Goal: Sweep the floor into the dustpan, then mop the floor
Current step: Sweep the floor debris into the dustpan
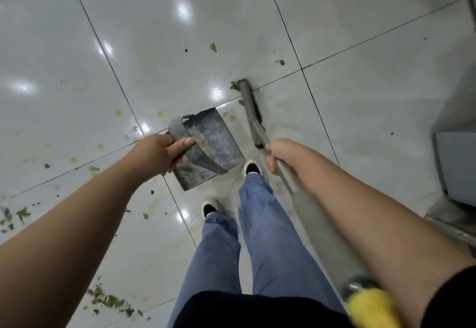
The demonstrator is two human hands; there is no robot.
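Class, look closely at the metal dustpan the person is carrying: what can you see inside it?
Inside the dustpan, gripped by the left hand, a small pale pile of sweepings lies near the handle strap, on a dusty grey base. The strap and fingers cover part of the inside, so anything beneath them cannot be seen.

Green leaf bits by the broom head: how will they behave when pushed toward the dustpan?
Leaf bits look thin and light, so they probably skid easily on the glossy tile. Near the yellowish wet spots, some may stick or smear instead.

The glossy tiled floor [77,44] carries green leaf scraps [110,300] and yellowish spots [134,128] left of the fingers [186,143].
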